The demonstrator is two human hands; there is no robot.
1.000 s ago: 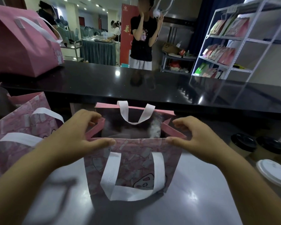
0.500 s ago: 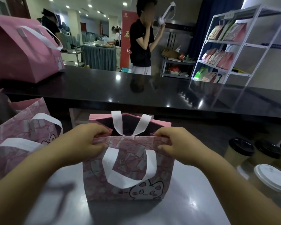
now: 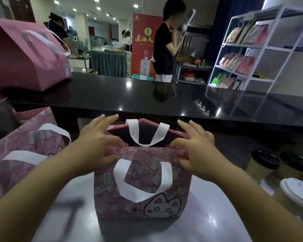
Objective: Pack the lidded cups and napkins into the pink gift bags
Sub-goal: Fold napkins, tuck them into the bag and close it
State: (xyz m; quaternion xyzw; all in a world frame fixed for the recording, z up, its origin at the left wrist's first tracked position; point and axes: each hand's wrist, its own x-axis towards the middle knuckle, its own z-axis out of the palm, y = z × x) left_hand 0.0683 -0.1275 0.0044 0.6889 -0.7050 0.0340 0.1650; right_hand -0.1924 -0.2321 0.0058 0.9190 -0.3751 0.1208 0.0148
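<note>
Grey, glossy worktop point(image 3: 208, 224) across the bottom of the frame, black counter point(image 3: 147, 100) running behind it, busy hall beyond. Dead centre: pink gift bag point(image 3: 142, 186) standing upright, cat print facing the camera, near white handle point(image 3: 140, 182) flopped down over the front panel, far handle point(image 3: 147, 133) drooping into the mouth. Left hand point(image 3: 98, 147) pinching the near rim at the left corner, thumb and lower fingers closed on the paper, upper fingers splayed loose above it. Right hand point(image 3: 194, 151) mirroring on the right corner, thumb and lower fingers clamped to the rim, index and middle stretched out free. Looks like a hold meant to square up the mouth and steady the bag, either spreading it for loading or drawing it shut; hard to call which. Inside of the bag dark, contents impossible to make out.

Waiting at the right edge: two black-lidded cups point(image 3: 264, 163) side by side, and nearer the camera a white-lidded cup point(image 3: 297, 193), all upright, near the bag but not touching. Napkins nowhere visible. At the left edge, a second patterned pink bag point(image 3: 24, 154), just beside the left forearm. Upper left, a plain pink bag point(image 3: 24, 56) on the black counter, well clear. Likely snag: the far handle hanging in the opening, right where a cup would drop in. Person in a black top point(image 3: 163, 44) standing beyond the counter, white shelving rack point(image 3: 248, 55) at upper right.
</note>
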